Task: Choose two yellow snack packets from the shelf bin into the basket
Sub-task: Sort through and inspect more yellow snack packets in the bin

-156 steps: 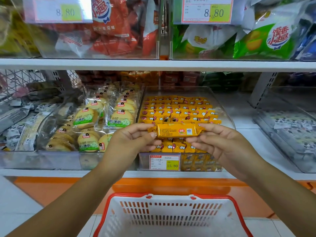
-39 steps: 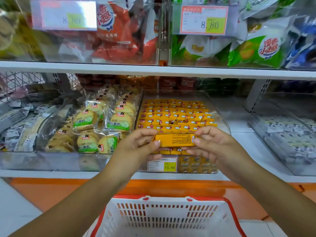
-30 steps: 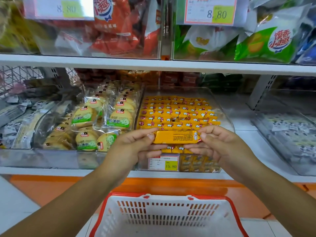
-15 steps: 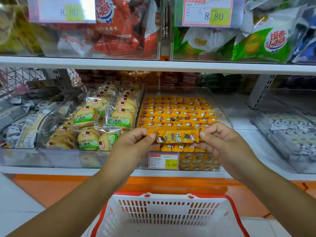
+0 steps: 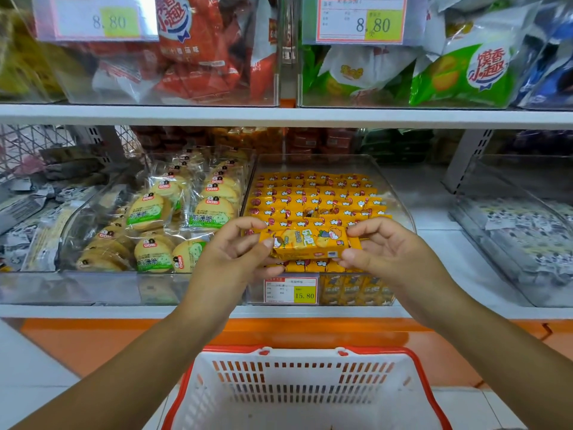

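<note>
Shelf bin (image 5: 313,164) price tag (image 5: 290,291): "15.80"

The yellow snack packet (image 5: 308,243) between the hands is glossy foil; the shelf bin (image 5: 400,206) behind is clear smooth plastic; the basket (image 5: 412,364) below is perforated matt plastic.

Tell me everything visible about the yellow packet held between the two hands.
The yellow packet is an oblong, glossy foil-like wrapper, printed with a cartoon figure, a biscuit picture and lettering. It lies level, printed face to the camera. The left hand pinches its left end, the right hand its right end, in front of the clear bin, above the basket.
</note>
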Motion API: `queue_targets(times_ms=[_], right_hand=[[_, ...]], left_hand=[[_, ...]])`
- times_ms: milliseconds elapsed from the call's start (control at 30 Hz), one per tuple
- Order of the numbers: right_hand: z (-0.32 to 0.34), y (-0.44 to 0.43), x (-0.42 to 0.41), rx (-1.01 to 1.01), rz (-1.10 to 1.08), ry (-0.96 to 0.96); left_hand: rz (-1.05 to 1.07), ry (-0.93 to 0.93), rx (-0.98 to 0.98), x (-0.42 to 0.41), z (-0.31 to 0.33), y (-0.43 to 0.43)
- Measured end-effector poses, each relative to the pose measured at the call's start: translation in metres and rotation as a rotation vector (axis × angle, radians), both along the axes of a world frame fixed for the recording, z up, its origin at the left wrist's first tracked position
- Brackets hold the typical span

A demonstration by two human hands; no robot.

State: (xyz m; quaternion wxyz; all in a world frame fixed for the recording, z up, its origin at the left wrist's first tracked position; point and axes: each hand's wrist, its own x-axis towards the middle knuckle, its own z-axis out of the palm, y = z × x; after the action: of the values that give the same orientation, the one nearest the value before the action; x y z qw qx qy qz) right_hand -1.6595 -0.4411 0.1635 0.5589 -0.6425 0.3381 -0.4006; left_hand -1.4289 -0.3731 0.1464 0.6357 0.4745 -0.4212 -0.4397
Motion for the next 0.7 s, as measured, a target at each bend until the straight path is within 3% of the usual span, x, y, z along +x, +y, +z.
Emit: queue_targets(times_ms=[700], right_hand=[[0.0,-0.01,-0.001,0.261,0.021,-0.241]], left_hand=[[-0.161,0.06,0.031,0.009,0.001,-0.003]])
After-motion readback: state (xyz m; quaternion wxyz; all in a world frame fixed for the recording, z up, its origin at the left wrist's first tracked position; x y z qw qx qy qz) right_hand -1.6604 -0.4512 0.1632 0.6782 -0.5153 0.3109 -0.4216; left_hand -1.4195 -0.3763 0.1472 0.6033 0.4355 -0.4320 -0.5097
